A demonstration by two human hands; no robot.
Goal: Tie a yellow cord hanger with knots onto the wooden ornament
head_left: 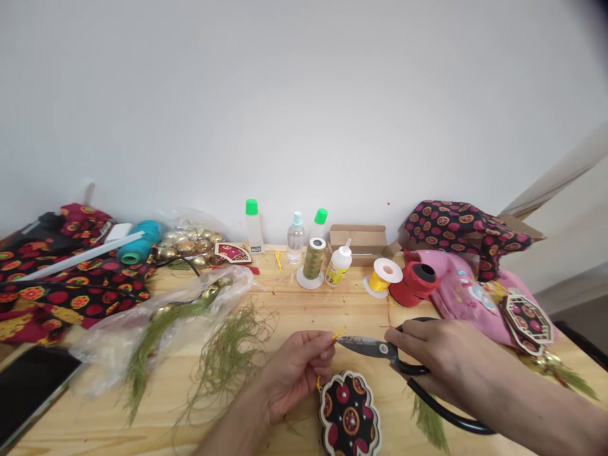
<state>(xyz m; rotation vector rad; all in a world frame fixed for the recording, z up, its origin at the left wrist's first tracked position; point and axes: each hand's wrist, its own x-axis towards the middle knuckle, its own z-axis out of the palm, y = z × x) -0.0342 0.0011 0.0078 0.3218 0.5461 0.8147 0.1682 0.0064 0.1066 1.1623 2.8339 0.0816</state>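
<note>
Between the thumb and fingers of my left hand (304,367) a yellow cord (338,335) is pinched, its end sticking up. My right hand (441,348) grips black-handled scissors (368,347), whose blades point left and reach the cord just beyond my left fingertips. Whether the blades touch the cord I cannot tell. Below them lies a scalloped ornament (350,415) with a pale wooden rim and black floral fabric; more yellow cord shows at its upper left edge. A green tassel (429,421) lies partly under the scissors' handle.
Loose green threads (232,348) and a plastic bag (180,329) lie to the left, beside a phone (33,386). Behind my hands stand a glue bottle (339,265), an olive thread spool (313,259), a yellow cord spool (382,276) and a red spool (413,285). Pink fabric (460,285) is at right.
</note>
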